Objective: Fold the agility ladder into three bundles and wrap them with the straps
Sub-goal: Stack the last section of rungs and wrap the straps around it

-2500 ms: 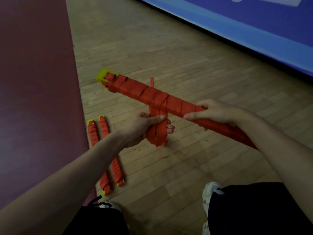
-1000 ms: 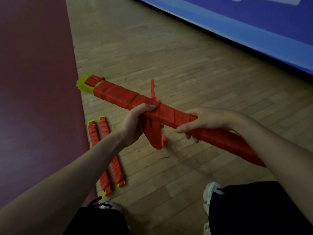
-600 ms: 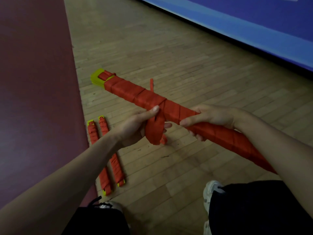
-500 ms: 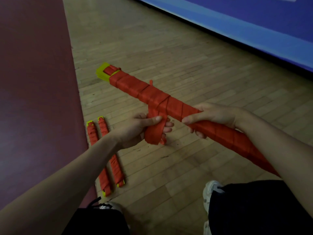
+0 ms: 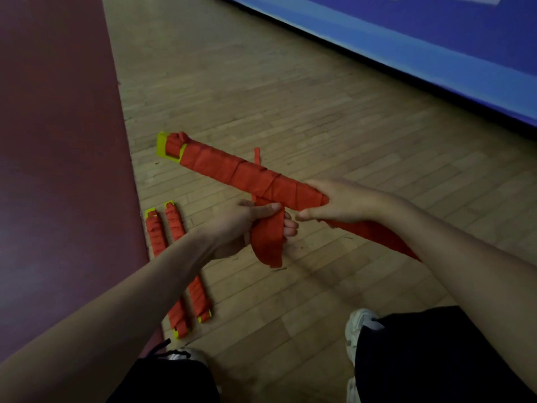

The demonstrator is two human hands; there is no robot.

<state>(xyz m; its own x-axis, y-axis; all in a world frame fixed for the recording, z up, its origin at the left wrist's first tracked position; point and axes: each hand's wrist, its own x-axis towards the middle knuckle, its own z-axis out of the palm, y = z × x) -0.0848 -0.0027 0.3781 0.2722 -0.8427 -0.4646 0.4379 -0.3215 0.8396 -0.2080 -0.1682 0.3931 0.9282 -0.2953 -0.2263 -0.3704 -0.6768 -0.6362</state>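
Observation:
I hold a long ladder bundle (image 5: 244,173) above the floor, wound in red strap, its yellow rung ends pointing far left. My right hand (image 5: 340,203) grips the bundle near its middle. Below it my left hand (image 5: 247,225) grips a gathered loop of loose red strap (image 5: 268,242) that hangs down from the bundle. A short strap end sticks up behind the bundle. Two wrapped bundles (image 5: 177,266) lie side by side on the floor at the left.
The wooden floor (image 5: 319,117) stretches ahead. A dark red mat (image 5: 58,170) covers the left side. A blue wall pad (image 5: 436,48) runs along the far right. My shoes (image 5: 359,327) and dark shorts show at the bottom edge.
My left hand kept winding the loose strap round the bundle, passing over and coming back under it. The bundle swung slightly; its yellow end moved left, then right.

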